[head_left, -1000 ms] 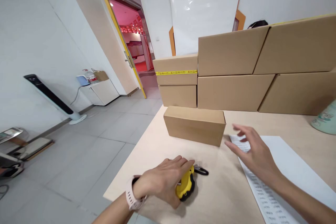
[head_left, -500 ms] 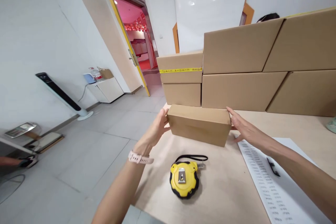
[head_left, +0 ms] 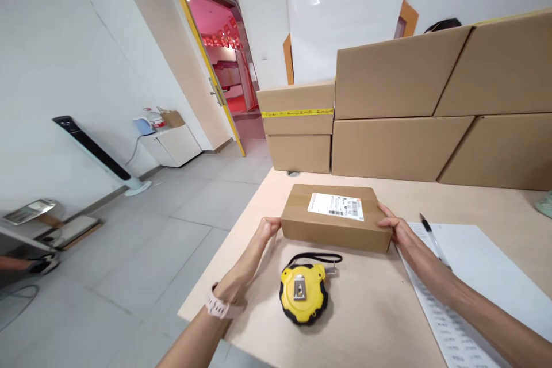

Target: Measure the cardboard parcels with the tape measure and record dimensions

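A small brown cardboard box (head_left: 297, 213) is held between my two hands over the table, its broad face with a white shipping label (head_left: 336, 206) turned up. My left hand (head_left: 268, 231) grips its left end, fingers partly hidden behind the corner. At the right end, my right hand (head_left: 397, 229) has its thumb side on the top edge and other fingers against the side. Just in front of the box lies a yellow and black tape measure (head_left: 303, 293) with a black wrist strap. A printed paper sheet (head_left: 478, 264) and a black pen (head_left: 433, 238) lie under and beside my right forearm.
Large cardboard boxes (head_left: 401, 146) are stacked along the back of the table (head_left: 362, 310). The table's left edge drops to a grey tiled floor (head_left: 172, 253). A tower fan (head_left: 95, 152) and a low white cabinet (head_left: 175, 146) stand by the wall. Someone's hair (head_left: 443, 25) shows above the stack.
The small box has come nearer to me and tipped, so its labelled face now shows on top. Both hands have moved with it, and the pen is now more visible.
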A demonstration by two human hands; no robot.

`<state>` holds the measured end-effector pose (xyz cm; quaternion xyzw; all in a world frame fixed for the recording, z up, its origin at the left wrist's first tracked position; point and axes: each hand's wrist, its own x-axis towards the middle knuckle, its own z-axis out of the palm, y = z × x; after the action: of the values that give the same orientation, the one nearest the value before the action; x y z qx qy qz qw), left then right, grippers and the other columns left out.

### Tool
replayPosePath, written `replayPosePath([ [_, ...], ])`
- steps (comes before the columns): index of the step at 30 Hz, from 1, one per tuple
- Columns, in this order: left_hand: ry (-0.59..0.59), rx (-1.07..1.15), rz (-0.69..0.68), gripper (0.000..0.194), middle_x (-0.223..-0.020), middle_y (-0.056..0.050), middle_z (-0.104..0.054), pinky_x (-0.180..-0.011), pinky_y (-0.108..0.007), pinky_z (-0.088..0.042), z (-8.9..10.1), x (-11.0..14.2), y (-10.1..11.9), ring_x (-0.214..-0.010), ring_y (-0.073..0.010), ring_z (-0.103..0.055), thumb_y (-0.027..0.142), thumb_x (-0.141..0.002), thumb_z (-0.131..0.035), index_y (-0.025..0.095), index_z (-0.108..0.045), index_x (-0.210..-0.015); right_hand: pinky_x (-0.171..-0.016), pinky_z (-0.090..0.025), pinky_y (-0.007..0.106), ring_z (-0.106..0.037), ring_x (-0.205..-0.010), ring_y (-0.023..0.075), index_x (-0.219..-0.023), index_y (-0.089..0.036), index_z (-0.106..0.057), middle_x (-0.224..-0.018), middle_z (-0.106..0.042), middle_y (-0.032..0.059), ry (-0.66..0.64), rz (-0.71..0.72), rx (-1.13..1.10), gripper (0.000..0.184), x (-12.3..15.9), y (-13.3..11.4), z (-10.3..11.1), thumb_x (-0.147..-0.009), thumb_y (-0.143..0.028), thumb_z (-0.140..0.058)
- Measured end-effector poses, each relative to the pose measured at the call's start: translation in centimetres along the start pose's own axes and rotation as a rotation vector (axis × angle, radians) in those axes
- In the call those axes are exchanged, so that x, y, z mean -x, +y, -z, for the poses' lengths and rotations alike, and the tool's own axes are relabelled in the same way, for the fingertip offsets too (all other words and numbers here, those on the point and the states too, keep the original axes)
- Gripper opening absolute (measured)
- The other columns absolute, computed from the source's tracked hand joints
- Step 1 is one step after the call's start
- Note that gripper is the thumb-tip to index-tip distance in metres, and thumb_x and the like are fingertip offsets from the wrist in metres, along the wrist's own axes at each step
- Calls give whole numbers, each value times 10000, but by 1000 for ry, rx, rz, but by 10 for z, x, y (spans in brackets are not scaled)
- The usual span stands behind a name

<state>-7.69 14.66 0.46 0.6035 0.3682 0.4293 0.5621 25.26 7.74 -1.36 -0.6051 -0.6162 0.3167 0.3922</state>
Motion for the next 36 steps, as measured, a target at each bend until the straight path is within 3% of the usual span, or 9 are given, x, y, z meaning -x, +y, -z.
replayPosePath([
  [5, 59, -131, 82, 482, -1395, -129, -489, -1140, -485, -182, -6, 14, 11, -1377, -302, -325, 571, -840, -560, 188, -541, -1133, -1023, -419, 473, -256, -1423, 288, -1248, -344, -484, -1590, -221, 23, -12, -10, 42, 453, 6, -5, 7, -897, -598, -351],
  [9, 116, -512, -167, 564, -1489, -97, -368, -1167, -491, -78, -48, 31, 40, -1443, -301, -145, 344, -809, -666, 236, -454, -1321, -775, -502, 447, -615, -1074, 337, -1121, -272, -544, -1252, -620, 117, 353, -108, 453, 445, -1, -5, 51, -828, -599, -472],
  [11, -109, -610, -336, 498, -1485, -84, -389, -1161, -488, -159, -87, 44, 44, -1420, -290, -229, 278, -862, -593, 245, -448, -1338, -664, -469, 422, -665, -822, 314, -935, -254, -566, -917, -709, 88, 384, -266, 671, 393, -6, 5, 74, -831, -611, -438],
  [15, -709, -623, -496, 721, -1525, -221, -276, -1145, -627, -36, -184, 65, 11, -1438, -389, -119, 272, -844, -592, 73, -279, -1462, -573, -390, 345, -632, -673, 276, -806, -251, -536, -670, -668, 45, 148, -367, 782, 361, -8, 31, 92, -795, -607, -477],
  [20, -825, -859, -608, 845, -1462, -374, -259, -1188, -538, -75, -270, 67, -29, -1434, -418, -71, 283, -744, -693, -180, -330, -1350, -580, -417, 302, -599, -554, 186, -910, -227, -563, -521, -598, -40, 7, -223, 505, 171, -8, 45, 87, -777, -318, -508],
  [25, -619, -1210, -762, 682, -1262, -303, -569, -1182, -522, -25, -291, 45, -19, -1310, -437, -383, 411, -831, -581, -127, -525, -1246, -732, -529, 336, -702, -790, 211, -1048, -175, -635, -831, -752, 67, 84, -204, 43, 331, -5, 41, 108, -832, -382, -494],
  [29, -531, -1399, -755, 607, -1285, -210, -594, -1163, -543, -77, -301, 22, -20, -1292, -388, -434, 457, -904, -468, -17, -556, -1272, -882, -521, 410, -639, -1093, 282, -1074, -214, -664, -1119, -717, 102, 241, -114, -306, 375, -3, 37, 121, -783, -450, -645],
  [33, -520, -1496, -593, 709, -1401, -237, -472, -1163, -501, -155, -308, -1, -30, -1354, -377, -358, 503, -896, -464, -32, -441, -1361, -753, -543, 348, -695, -855, 229, -926, -232, -623, -854, -751, 49, 398, -64, -240, 358, -5, 40, 109, -682, -441, -780],
  [36, -518, -1517, -515, 768, -1448, -247, -393, -1162, -477, -179, -305, -13, -34, -1385, -372, -294, 546, -903, -417, -46, -376, -1391, -543, -480, 259, -561, -487, 123, -722, -238, -544, -494, -579, -49, 563, -78, -207, 344, -10, 46, 93, -756, -553, -678],
])
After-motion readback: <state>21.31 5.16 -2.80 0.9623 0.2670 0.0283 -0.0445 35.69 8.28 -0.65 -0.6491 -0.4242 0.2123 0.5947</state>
